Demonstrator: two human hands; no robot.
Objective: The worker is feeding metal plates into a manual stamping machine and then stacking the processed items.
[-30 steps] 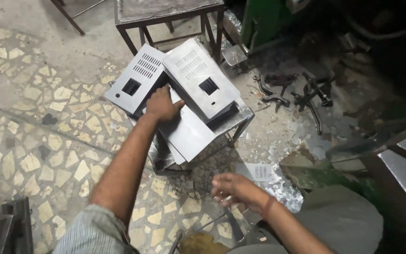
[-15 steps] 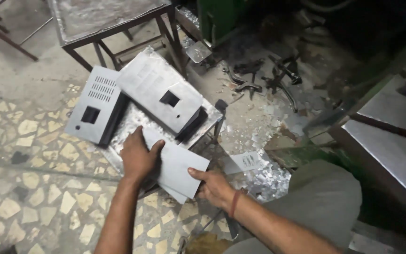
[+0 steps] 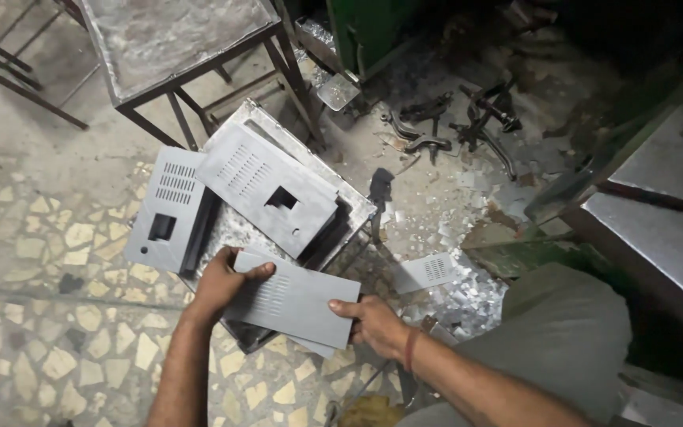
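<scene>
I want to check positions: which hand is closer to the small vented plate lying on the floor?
Right. The right hand is just left of the plate; the left hand is farther left.

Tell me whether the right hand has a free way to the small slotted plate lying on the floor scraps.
Probably yes: the right hand grips the grey panel, but the small slotted plate lies uncovered beside it.

Dim workshop light falls on a floor of broken stone chips set in cement [image 3: 57, 237], a bare metal-framed table [image 3: 175, 39] standing at the top, green machinery [image 3: 373, 28] behind it, and shiny metal scraps [image 3: 468, 292] strewn over the grimy ground
</scene>
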